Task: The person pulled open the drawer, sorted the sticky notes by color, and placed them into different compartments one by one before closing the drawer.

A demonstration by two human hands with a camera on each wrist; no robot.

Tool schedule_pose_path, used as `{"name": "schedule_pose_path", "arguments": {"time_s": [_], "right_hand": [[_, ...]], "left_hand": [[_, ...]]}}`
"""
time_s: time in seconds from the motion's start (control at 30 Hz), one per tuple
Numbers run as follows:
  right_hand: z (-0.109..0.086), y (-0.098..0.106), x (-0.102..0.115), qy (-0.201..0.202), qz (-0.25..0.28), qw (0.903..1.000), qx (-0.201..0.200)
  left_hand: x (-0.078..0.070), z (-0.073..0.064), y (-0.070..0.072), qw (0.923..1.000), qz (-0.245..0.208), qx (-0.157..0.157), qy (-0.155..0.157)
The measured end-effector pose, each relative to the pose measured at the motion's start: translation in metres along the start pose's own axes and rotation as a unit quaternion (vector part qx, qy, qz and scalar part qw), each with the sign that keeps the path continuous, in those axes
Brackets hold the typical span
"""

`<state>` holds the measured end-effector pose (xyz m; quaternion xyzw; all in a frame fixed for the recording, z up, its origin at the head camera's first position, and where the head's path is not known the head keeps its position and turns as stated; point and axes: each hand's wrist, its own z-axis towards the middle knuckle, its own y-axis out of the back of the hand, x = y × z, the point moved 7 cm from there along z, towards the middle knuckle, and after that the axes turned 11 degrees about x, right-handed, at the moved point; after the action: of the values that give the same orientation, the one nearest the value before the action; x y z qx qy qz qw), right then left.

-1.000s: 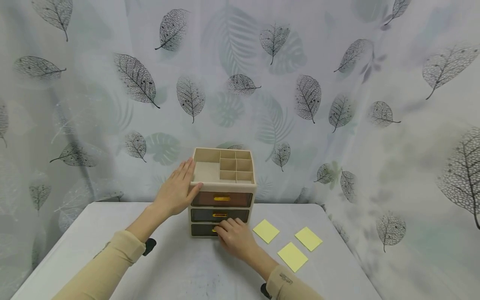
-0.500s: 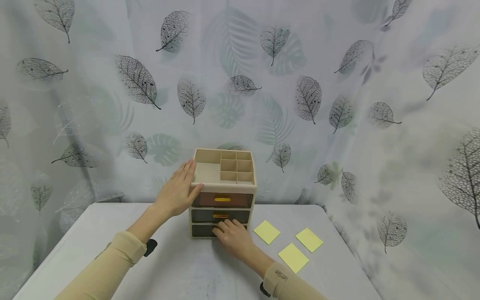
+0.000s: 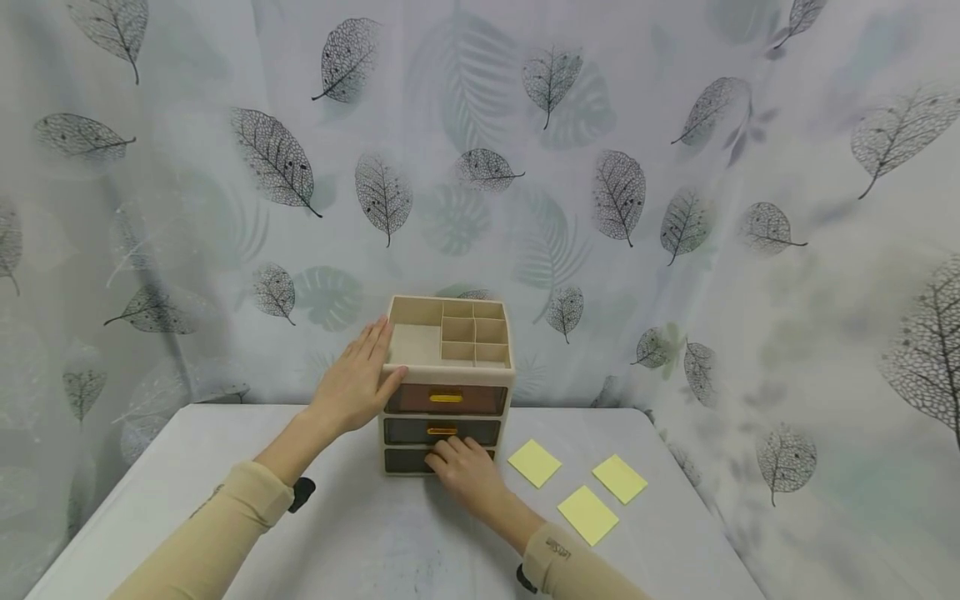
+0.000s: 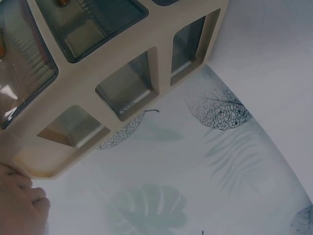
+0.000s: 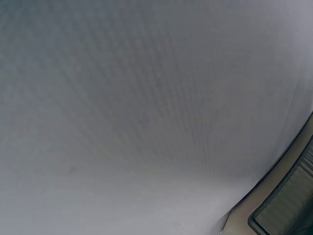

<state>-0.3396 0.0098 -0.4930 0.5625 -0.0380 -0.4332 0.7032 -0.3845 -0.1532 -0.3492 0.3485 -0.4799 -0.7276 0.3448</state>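
Note:
A beige desktop organizer (image 3: 450, 371) with dark see-through drawers stands upright on the table. My left hand (image 3: 352, 387) rests flat against its upper left edge, fingers extended and thumb over the front rim; part of this hand (image 4: 19, 203) also shows at the corner of the left wrist view. At the bottom drawer (image 3: 407, 461), my right hand (image 3: 472, 479) has its fingers curled over the middle of the front, where they hold the drawer handle, which is hidden beneath them. All the drawers look closed. The right wrist view has only an organizer corner (image 5: 244, 218), with no fingers visible.
Three yellow sticky notes (image 3: 588, 515) lie on the white table (image 3: 360, 533), to the right of the organizer. Its top tray (image 3: 415, 343) has one large compartment and several small ones. A leaf-print curtain (image 3: 480, 233) hangs close behind.
My right hand has shifted slightly left along the bottom drawer, covering the amber handle end that showed a second ago. The left hand and the organizer stay in place.

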Motion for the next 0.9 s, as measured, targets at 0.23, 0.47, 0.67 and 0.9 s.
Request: {"name": "schedule_pose_path", "arguments": {"time_s": [0.23,0.47,0.67,0.9], "right_hand": [[-0.0005,0.0002,0.0005,-0.001,-0.001,1.0000,-0.002],[-0.0006,0.0017,0.0017,0.000,-0.002,0.9999,-0.011],[0.0001,0.0030,0.0024,0.000,-0.006,0.9998,-0.017],[0.0000,0.0028,0.0036,0.010,-0.016,0.9995,-0.024]], "left_hand": [[0.0001,0.0002,0.0002,1.0000,-0.002,0.000,0.000],[-0.0002,-0.0009,0.0001,1.0000,-0.003,0.003,0.000],[-0.0007,-0.0014,0.0007,1.0000,-0.003,0.003,0.004],[-0.0017,-0.0013,0.0016,1.0000,-0.001,-0.004,0.000]]}}
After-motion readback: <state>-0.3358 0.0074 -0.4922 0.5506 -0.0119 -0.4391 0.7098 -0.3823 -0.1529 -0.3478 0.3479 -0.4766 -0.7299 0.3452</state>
